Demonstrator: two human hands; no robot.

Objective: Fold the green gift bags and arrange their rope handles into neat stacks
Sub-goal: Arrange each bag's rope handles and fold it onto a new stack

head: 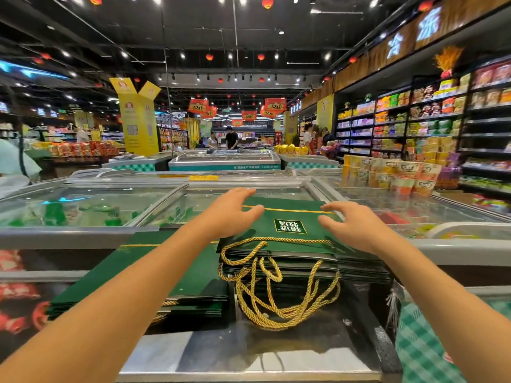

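Observation:
A stack of flat green gift bags lies on a freezer lid in front of me, its top bag showing a white-lettered label and a thin gold line. Gold rope handles spill in loose loops from the stack's near edge. My left hand is on the top bag's left side, fingers spread and fairly straight. My right hand hovers at or just over the bag's right side, fingers loosely spread, holding nothing. A second, lower stack of green bags lies to the left, partly under my left forearm.
Glass-topped chest freezers stretch left, right and ahead. Stacked instant-noodle cups stand at the right, with stocked shelves behind. Several shoppers stand far down the aisle. A green checked cloth hangs at lower right.

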